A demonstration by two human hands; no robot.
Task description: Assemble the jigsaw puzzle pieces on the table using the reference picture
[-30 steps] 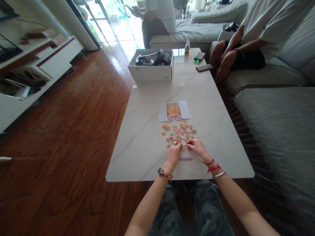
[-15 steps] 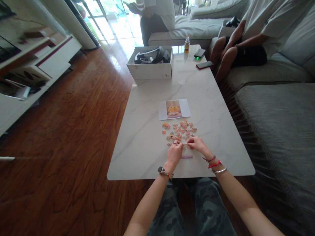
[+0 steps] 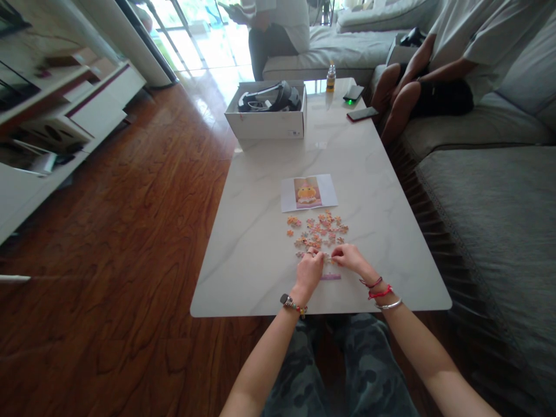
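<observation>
Loose jigsaw puzzle pieces point(image 3: 320, 230) in orange, pink and pale tones lie scattered on the white marble-look table point(image 3: 260, 255). At their near edge, my left hand point(image 3: 310, 269) has its fingers closed in a pinch on a small puzzle piece. Just to the right, my right hand point(image 3: 348, 256) also pinches a puzzle piece, its fingertips close to the left ones. Both pieces are mostly covered by fingers. Below the hands lies a short purple strip point(image 3: 330, 277) of puzzle. Beyond the pieces rests a white sheet with a printed picture point(image 3: 307, 194) of a yellow-orange figure.
A white box point(image 3: 266, 124) holding a black headset point(image 3: 271, 98) stands at the table's far left. A bottle point(image 3: 330, 79) and two phone-like devices point(image 3: 362, 114) are at the far right. One person sits on the grey sofa point(image 3: 490, 185); another is near the window.
Both hands stay nearly in place, with fingers still pinched. The whole view has shifted very slightly; the loose pieces lie as before.
</observation>
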